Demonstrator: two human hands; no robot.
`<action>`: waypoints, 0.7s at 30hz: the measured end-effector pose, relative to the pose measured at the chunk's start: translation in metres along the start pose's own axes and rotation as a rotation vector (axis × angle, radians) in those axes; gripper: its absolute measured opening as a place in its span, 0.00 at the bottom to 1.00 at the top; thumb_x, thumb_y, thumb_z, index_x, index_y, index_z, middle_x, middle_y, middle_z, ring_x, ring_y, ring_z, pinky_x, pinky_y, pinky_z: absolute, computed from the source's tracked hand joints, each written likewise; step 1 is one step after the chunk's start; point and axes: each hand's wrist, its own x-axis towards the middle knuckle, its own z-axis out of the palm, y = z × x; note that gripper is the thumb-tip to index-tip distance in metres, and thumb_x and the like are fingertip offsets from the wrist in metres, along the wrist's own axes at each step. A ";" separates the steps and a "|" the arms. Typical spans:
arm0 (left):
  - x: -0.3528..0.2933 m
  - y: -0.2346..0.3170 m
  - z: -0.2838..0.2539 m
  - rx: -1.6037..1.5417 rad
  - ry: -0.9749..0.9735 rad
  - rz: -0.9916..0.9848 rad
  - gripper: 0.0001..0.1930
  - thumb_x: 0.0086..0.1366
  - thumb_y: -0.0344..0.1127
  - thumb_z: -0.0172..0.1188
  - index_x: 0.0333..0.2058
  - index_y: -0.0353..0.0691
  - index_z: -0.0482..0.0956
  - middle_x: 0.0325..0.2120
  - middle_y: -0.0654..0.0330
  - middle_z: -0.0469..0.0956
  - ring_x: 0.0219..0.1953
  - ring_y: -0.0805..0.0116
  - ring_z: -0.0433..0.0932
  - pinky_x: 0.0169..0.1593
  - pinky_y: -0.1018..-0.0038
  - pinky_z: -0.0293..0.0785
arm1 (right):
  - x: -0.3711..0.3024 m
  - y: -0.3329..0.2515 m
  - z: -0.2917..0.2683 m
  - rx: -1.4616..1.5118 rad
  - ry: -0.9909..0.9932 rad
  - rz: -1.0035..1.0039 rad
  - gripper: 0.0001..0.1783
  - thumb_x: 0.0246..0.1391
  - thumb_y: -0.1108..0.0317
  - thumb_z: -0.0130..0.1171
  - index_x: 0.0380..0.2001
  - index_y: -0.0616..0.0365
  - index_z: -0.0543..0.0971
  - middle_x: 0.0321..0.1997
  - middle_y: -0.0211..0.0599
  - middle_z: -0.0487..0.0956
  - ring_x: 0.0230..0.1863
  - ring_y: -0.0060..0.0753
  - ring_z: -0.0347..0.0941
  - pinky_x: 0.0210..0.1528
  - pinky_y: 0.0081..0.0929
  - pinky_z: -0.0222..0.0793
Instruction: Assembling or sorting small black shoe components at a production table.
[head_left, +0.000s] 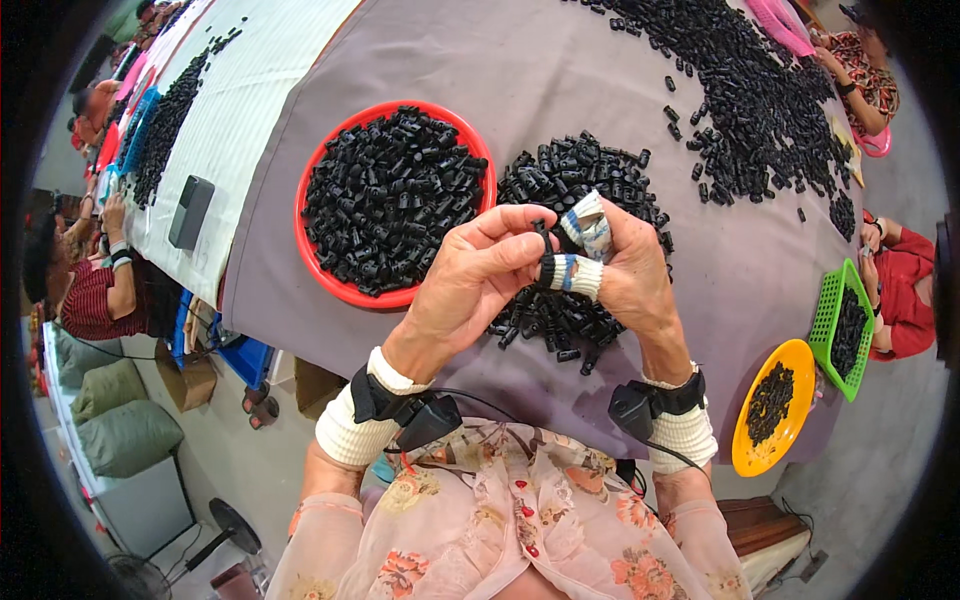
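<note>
In front of my chest, my left hand [465,275] pinches a small black plastic part [543,236] between thumb and fingertips. My right hand [640,285] meets it from the other side, its fingers closed at the same part. Cloth finger covers [590,228], white with blue and dark bands, wrap two of the right fingers. Under both hands spreads a loose pile of black plastic parts [575,170] on the grey tablecloth [420,60]. Left of the pile, a red basin [312,250] is heaped with similar black parts.
A wide heap of black parts [745,110] covers the far right. A yellow plate [797,405] and a green basket [822,325] hold more near the right edge. On the white cloth at left lies a dark box [192,212]. Other people work at both sides.
</note>
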 end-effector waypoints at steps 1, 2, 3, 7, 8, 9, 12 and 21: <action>0.000 0.000 0.000 0.038 0.009 0.014 0.12 0.60 0.27 0.55 0.43 0.32 0.73 0.34 0.61 0.75 0.35 0.78 0.73 0.41 0.80 0.71 | 0.000 0.000 0.000 -0.016 -0.006 0.008 0.16 0.37 0.68 0.69 0.27 0.58 0.71 0.22 0.24 0.72 0.24 0.14 0.61 0.27 0.18 0.61; 0.000 -0.001 -0.001 0.075 0.019 0.027 0.13 0.59 0.27 0.56 0.43 0.33 0.73 0.34 0.62 0.75 0.35 0.79 0.73 0.41 0.81 0.71 | 0.001 0.001 0.000 -0.032 -0.013 0.018 0.16 0.37 0.69 0.69 0.27 0.58 0.71 0.22 0.25 0.72 0.24 0.14 0.62 0.27 0.18 0.61; 0.000 -0.001 -0.001 0.074 0.021 0.028 0.13 0.59 0.27 0.56 0.43 0.33 0.73 0.34 0.62 0.75 0.35 0.79 0.73 0.41 0.81 0.71 | 0.001 0.001 0.001 -0.031 -0.015 0.019 0.16 0.37 0.69 0.69 0.27 0.58 0.71 0.22 0.25 0.72 0.24 0.14 0.62 0.27 0.18 0.61; -0.001 0.000 0.002 0.112 0.020 0.023 0.14 0.58 0.26 0.57 0.44 0.32 0.73 0.33 0.63 0.75 0.35 0.79 0.73 0.41 0.82 0.70 | 0.001 0.001 0.000 -0.021 -0.001 -0.002 0.15 0.37 0.70 0.69 0.27 0.58 0.72 0.22 0.24 0.72 0.24 0.14 0.62 0.26 0.17 0.61; -0.002 0.000 0.003 0.112 0.020 0.026 0.14 0.58 0.26 0.57 0.44 0.32 0.73 0.33 0.63 0.75 0.35 0.79 0.73 0.41 0.82 0.70 | 0.000 0.000 0.000 -0.040 -0.005 -0.017 0.15 0.37 0.69 0.69 0.27 0.58 0.72 0.21 0.24 0.72 0.23 0.14 0.62 0.26 0.17 0.61; -0.002 -0.001 0.001 0.112 0.020 0.025 0.14 0.58 0.26 0.57 0.44 0.32 0.73 0.33 0.63 0.75 0.35 0.79 0.73 0.41 0.82 0.70 | 0.000 -0.001 0.000 -0.039 -0.005 -0.016 0.15 0.37 0.69 0.69 0.27 0.58 0.72 0.21 0.24 0.72 0.23 0.14 0.62 0.26 0.17 0.61; -0.002 -0.002 -0.002 0.115 -0.034 0.039 0.16 0.57 0.26 0.57 0.45 0.31 0.73 0.34 0.62 0.75 0.35 0.79 0.72 0.41 0.82 0.70 | -0.001 -0.003 -0.001 -0.050 0.010 -0.004 0.15 0.37 0.68 0.69 0.26 0.58 0.72 0.21 0.24 0.72 0.23 0.13 0.61 0.25 0.16 0.61; -0.002 -0.002 0.001 0.051 0.013 -0.002 0.15 0.62 0.29 0.53 0.46 0.30 0.71 0.35 0.60 0.75 0.35 0.78 0.72 0.44 0.80 0.70 | 0.000 0.003 0.000 -0.057 0.016 -0.017 0.17 0.38 0.66 0.70 0.28 0.58 0.71 0.20 0.23 0.70 0.22 0.14 0.59 0.24 0.17 0.59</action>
